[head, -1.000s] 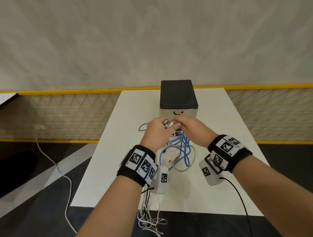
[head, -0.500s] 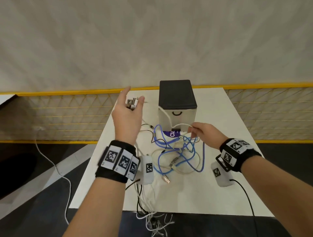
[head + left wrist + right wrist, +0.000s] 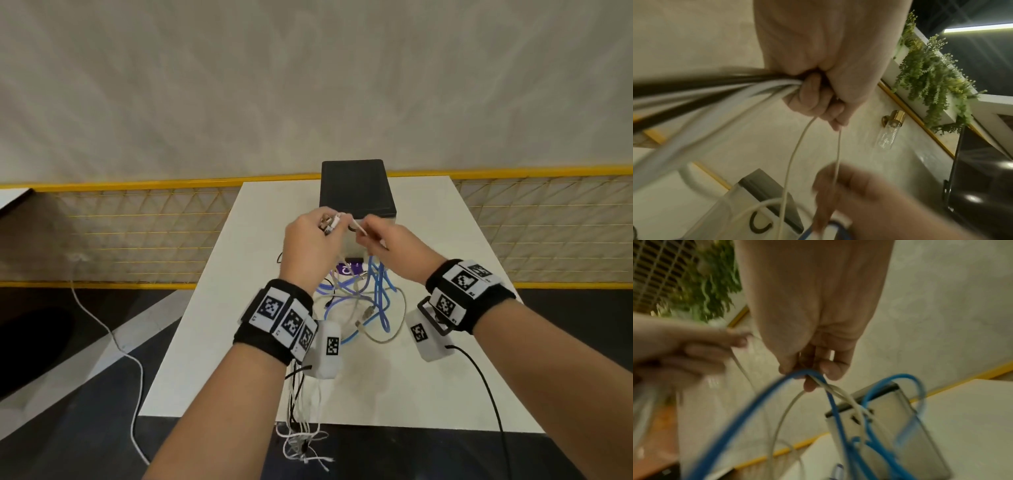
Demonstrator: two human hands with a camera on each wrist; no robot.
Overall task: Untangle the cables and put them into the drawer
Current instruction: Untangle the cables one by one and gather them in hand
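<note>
Head view: both hands raised close together in front of the drawer box [image 3: 358, 192] on the white table [image 3: 445, 377]. Left hand [image 3: 310, 245] fisted round a bunch of white and dark cables [image 3: 715, 95], plugs poking out by the thumb. Right hand [image 3: 394, 251] pinches a blue cable [image 3: 756, 402] and white cable [image 3: 840, 394]; rest of the tangle [image 3: 363, 305] lies on the table below the hands.

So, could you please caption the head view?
Both hands hold tangled cables above the table, before a closed drawer.
</note>
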